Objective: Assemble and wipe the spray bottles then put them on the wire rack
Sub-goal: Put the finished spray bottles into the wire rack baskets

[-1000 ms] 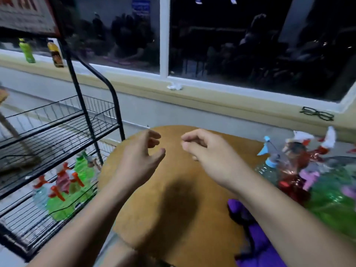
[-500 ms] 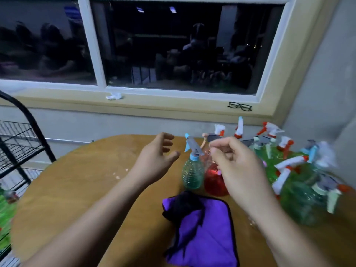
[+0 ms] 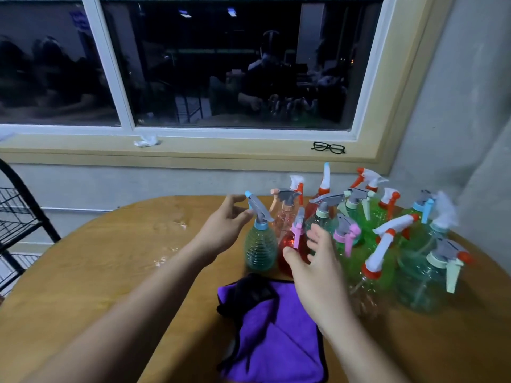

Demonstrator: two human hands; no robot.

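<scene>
i'm seeing the teal bottle [image 3: 261, 248] standing upright at 3 o'clock of my left hand [image 3: 225, 226], which is loosely spread by its sprayer [image 3: 257, 208], right hand [image 3: 318, 268] spread beside the red bottle [image 3: 286, 246].

The view swung right, so the wire rack [image 3: 16, 217] slid to the left edge and the crowd of spray bottles [image 3: 370, 225] came fully into sight. The left hand [image 3: 224, 228] moved from over the bare tabletop [image 3: 110, 258] to the grey sprayer [image 3: 258, 208] of the teal bottle [image 3: 261, 250]. The right hand [image 3: 318, 269] uncurled, its fingers spread at the red bottle [image 3: 284, 241].
</scene>
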